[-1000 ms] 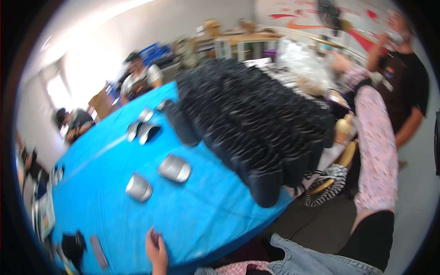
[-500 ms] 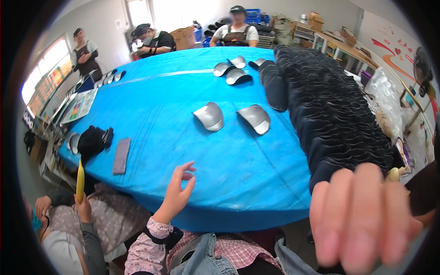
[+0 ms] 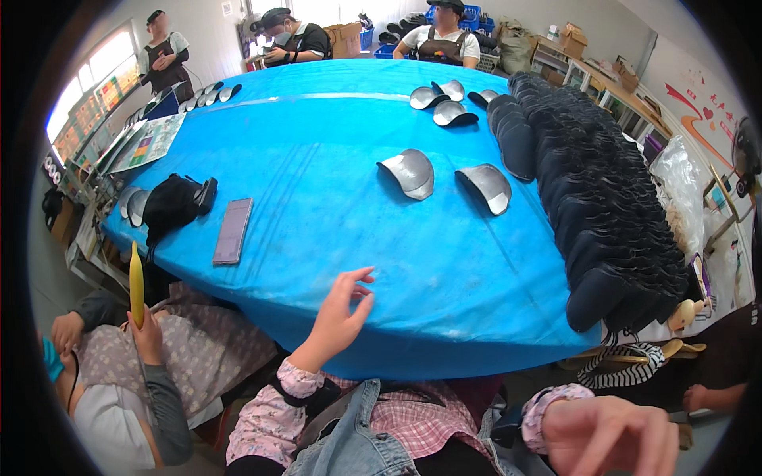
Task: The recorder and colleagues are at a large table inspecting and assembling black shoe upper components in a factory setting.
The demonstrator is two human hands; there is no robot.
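My left hand (image 3: 340, 319) hovers over the near edge of the blue-covered table (image 3: 317, 238), its fingers loosely bent and apart, holding nothing. At the lower right my right hand (image 3: 607, 435) is off the table, slightly blurred, with bent fingers apart and nothing visible in them. Beyond the left hand lie two curved silver pieces with dark edges, one on the left (image 3: 409, 174) and one on the right (image 3: 486, 189). Rows of overlapping dark rounded pads (image 3: 607, 190) cover the table's right side.
A phone (image 3: 233, 231) and a black cloth item (image 3: 171, 208) lie at the left. A person seated there holds a banana (image 3: 136, 285). More curved silver pieces (image 3: 454, 113) lie farther back. Several people are around the table. A striped cloth band (image 3: 627, 369) hangs at the right.
My right hand has moved down and away from the stacked pads, toward my body. The view has shifted, so the table things appear farther right and higher. My left hand keeps its loose pose.
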